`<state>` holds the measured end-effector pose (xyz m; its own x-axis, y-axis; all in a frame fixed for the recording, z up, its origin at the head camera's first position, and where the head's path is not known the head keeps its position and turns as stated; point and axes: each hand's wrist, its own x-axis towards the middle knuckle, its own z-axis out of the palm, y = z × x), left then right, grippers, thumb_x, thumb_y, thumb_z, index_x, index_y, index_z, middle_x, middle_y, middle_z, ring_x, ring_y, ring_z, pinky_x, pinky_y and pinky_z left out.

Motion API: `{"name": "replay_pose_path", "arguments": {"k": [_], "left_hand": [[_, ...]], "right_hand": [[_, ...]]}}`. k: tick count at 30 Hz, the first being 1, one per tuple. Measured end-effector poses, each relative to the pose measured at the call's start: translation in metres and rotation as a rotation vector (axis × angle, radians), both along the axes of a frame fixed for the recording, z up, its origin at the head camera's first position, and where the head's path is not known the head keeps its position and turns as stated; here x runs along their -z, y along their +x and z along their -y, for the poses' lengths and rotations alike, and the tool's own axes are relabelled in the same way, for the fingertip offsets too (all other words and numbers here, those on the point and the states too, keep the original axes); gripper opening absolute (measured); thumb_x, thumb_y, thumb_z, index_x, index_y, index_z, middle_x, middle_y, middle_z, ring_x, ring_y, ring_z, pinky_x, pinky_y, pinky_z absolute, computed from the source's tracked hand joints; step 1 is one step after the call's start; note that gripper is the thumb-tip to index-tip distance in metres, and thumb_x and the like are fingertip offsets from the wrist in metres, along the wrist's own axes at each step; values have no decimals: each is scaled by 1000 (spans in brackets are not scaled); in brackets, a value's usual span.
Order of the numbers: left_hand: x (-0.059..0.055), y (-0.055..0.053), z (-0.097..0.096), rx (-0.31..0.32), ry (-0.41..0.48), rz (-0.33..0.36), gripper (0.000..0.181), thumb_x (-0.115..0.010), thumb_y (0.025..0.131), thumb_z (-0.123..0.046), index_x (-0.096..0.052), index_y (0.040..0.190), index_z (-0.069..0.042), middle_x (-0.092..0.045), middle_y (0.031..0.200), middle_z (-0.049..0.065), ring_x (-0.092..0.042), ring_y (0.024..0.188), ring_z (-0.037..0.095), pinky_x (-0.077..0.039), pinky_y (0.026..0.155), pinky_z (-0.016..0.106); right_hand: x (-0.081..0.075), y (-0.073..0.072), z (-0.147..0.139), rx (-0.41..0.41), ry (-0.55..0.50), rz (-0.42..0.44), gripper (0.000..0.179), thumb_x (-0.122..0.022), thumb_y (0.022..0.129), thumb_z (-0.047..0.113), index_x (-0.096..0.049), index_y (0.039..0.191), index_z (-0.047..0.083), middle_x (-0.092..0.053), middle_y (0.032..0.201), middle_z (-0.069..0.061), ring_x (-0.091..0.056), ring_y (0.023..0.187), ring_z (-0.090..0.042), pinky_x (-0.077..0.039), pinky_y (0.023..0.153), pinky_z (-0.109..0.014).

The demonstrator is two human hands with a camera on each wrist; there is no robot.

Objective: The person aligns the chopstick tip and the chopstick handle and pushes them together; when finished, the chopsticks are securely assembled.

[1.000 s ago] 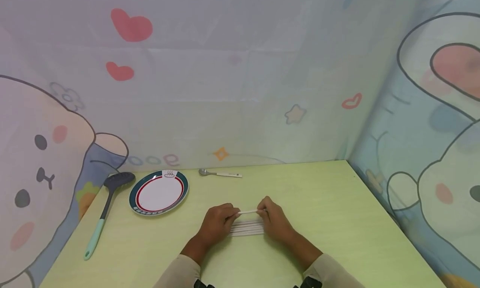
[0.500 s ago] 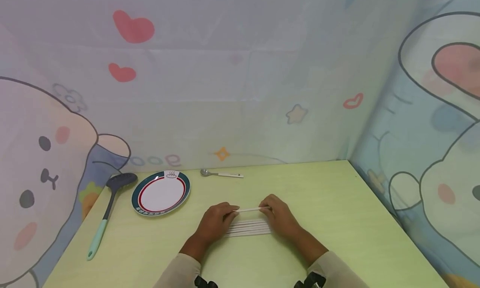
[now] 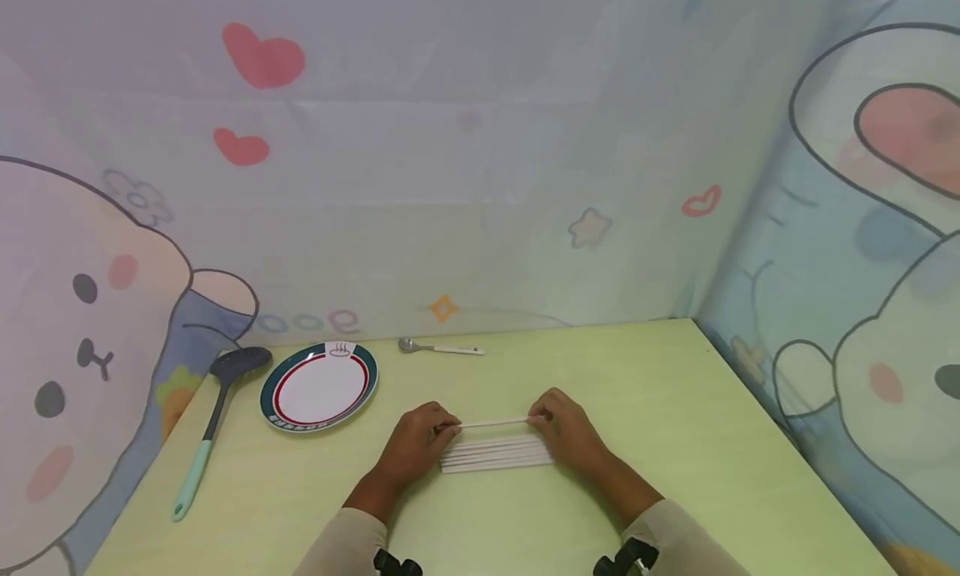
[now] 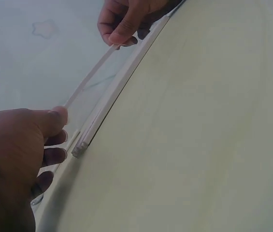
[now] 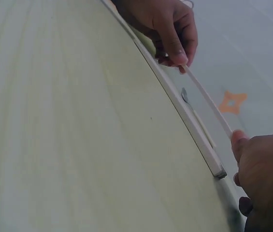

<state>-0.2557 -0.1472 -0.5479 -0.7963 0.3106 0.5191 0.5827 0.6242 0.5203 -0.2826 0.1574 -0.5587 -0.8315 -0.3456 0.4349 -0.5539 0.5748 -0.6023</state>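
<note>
Pinched between both hands is a thin white stick [image 3: 493, 424], held level above a row of several similar white sticks [image 3: 495, 455] lying side by side on the table. My left hand [image 3: 420, 443] grips its left end with thumb and fingertips. At the other end, the thumb and fingers of my right hand [image 3: 566, 430] do the same. In the left wrist view, the held stick [image 4: 89, 76] spans the gap between the two hands, and the row [image 4: 122, 87] shows edge-on beneath it. The right wrist view shows the stick [image 5: 208, 100] clear above the row's side.
On the table's left stand a white plate [image 3: 322, 388] with a dark green rim and a slotted black turner [image 3: 217, 418] with a mint handle. A small spoon [image 3: 442, 348] with a white handle lies near the back edge. Printed cloth walls [image 3: 480, 184] enclose the table.
Both hands have moved apart along the stick, toward its two ends, so more of it and of the row below shows. The plate, turner and spoon have stayed in place.
</note>
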Motion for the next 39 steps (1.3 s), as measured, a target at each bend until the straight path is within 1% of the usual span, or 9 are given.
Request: {"name": "replay_pose_path", "arguments": {"k": [4, 7, 12, 20, 22, 25, 31, 35, 39], "left_hand": [[4, -1, 2, -14, -24, -11, 5, -85, 92, -4, -83, 92, -9, -71, 92, 1, -68, 87, 18, -57, 80, 34], [5, -1, 3, -26, -49, 11, 5, -84, 92, -5, -84, 92, -10, -71, 93, 1, -68, 91, 22, -56, 83, 38], [6, 0, 6, -51, -78, 79, 4, -83, 95, -9, -86, 96, -12, -69, 95, -2, -64, 94, 22, -51, 85, 40], [7, 0, 6, -56, -76, 146, 8, -81, 96, -11, -86, 97, -17, -69, 97, -4, -64, 97, 22, -49, 89, 43], [7, -1, 5, -54, -78, 158, 9, -81, 97, -11, -86, 97, -18, -69, 97, -5, -64, 98, 22, -49, 90, 44], [7, -2, 5, -54, -77, 162, 9, -80, 97, -11, -86, 98, -18, -69, 97, -5, -64, 98, 22, -49, 90, 44], [7, -3, 5, -48, -69, 143, 9, -80, 97, -10, -86, 97, -17, -69, 96, -5, -64, 96, 22, -49, 88, 43], [6, -2, 5, -49, -65, 130, 9, -80, 97, -10, -86, 96, -17, -70, 96, -4, -64, 96, 22, -50, 88, 44], [6, -1, 4, -53, -63, 132, 9, -79, 97, -10, -84, 93, -17, -69, 95, -5, -64, 97, 20, -50, 89, 44]], "right_hand": [[2, 0, -1, -15, 3, 41, 4, -72, 105, 15, -72, 101, 14, -65, 104, 4, -64, 98, -11, -56, 89, -31], [3, 1, -1, -43, 9, 35, 5, -71, 105, 15, -72, 101, 13, -65, 105, 2, -64, 101, -15, -57, 91, -33], [3, -1, -1, -67, 12, 21, 8, -72, 104, 9, -71, 98, 15, -65, 106, 1, -65, 103, -17, -57, 94, -37], [5, -2, -5, -67, 20, 74, 9, -73, 103, 10, -74, 97, 15, -61, 107, 2, -62, 106, -16, -56, 95, -36], [6, -3, -5, -64, 21, 71, 10, -74, 103, 10, -74, 96, 16, -61, 108, 3, -61, 107, -17, -55, 95, -37], [5, -4, -6, -53, 26, 75, 11, -75, 102, 10, -74, 95, 18, -61, 108, 3, -61, 108, -17, -55, 97, -38], [5, -5, -5, -44, 42, 71, 9, -75, 102, 10, -76, 95, 16, -63, 111, 2, -62, 111, -19, -54, 100, -43], [5, -5, -4, -39, 42, 93, 9, -74, 102, 9, -76, 96, 16, -63, 112, 1, -62, 114, -21, -54, 103, -45], [5, -4, -4, -34, 41, 112, 9, -73, 103, 9, -77, 97, 16, -63, 114, 1, -62, 116, -21, -53, 105, -47]]}}
